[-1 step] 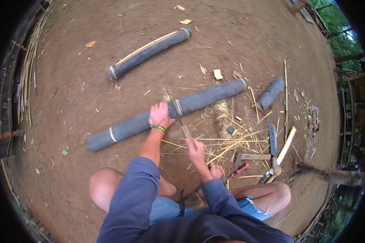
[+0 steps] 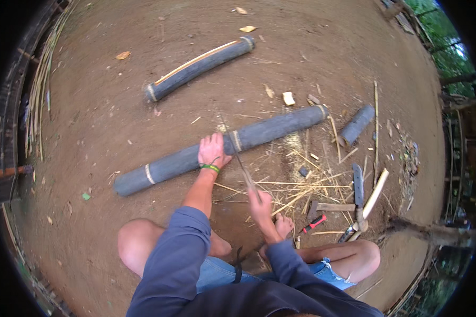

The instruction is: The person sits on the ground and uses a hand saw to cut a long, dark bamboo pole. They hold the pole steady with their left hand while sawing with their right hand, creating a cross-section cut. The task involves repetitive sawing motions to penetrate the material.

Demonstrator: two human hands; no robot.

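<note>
Loads of room on the left: the bare brown dirt ground (image 2: 90,137) is wide open beyond the end of the long dark-grey bamboo pole (image 2: 180,162). The strip between that and the slotted grey bamboo tube (image 2: 206,67) is passable too. Mid-pole's blocked, with the left hand (image 2: 213,150) clasped over it right beside the thin dark blade (image 2: 240,159). Right side's cluttered: scattered straw-coloured splints (image 2: 301,193), plus a black-bladed machete (image 2: 358,185).

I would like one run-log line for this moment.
left hand: on dark pole; right hand: gripping long-bladed tool; tool: across pole, beside pale ring
</note>
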